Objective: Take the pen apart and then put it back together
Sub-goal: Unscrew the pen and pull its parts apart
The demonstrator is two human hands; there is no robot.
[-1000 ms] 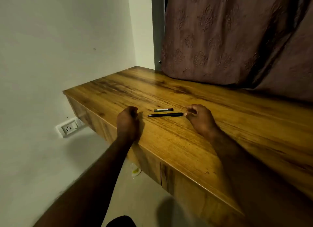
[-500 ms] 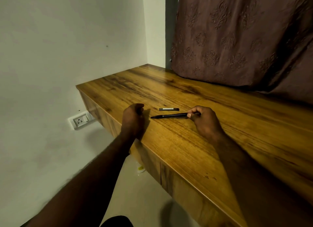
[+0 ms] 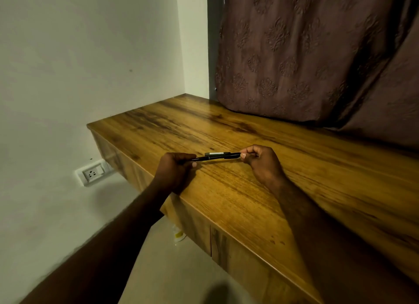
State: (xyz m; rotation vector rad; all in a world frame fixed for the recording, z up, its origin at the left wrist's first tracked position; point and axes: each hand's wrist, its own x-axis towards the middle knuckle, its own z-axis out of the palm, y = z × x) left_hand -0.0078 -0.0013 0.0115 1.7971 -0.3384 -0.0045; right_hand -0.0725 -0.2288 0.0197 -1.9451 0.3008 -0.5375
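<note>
White wall fills the left, carrying one wall socket [image 3: 91,174] low down. On the floor below is a small yellowish scrap [image 3: 179,235], kind not legible.

Item 1. Desk [image 3: 238,208]: wood-grain top running from the far-left corner to the near right, with cupboard fronts under its near edge.

Item 2. Left hand [image 3: 173,172]: over the desk's near edge, grip narrow, fingers curled and pinching the pen [image 3: 215,157] at its slimmer left end.

Item 3. Pen: slim, black, roughly level, held just above the desk between both hands. Judged light, stiff and smooth enough to slip. Best held near each end, so the barrel can be twisted or pulled apart at its joint.

Item 4. Short dark piece [image 3: 216,153]: pale band on it, just beyond the pen. Probably a cap, seemingly resting on the desk.

Item 5. Right hand [image 3: 263,164]: grip narrow, thumb and fingertips pinching the pen's right end.

Item 6. Curtain [image 3: 294,54]: mauve, embossed, hanging at far right, lower edge meeting the desk's far side.
</note>
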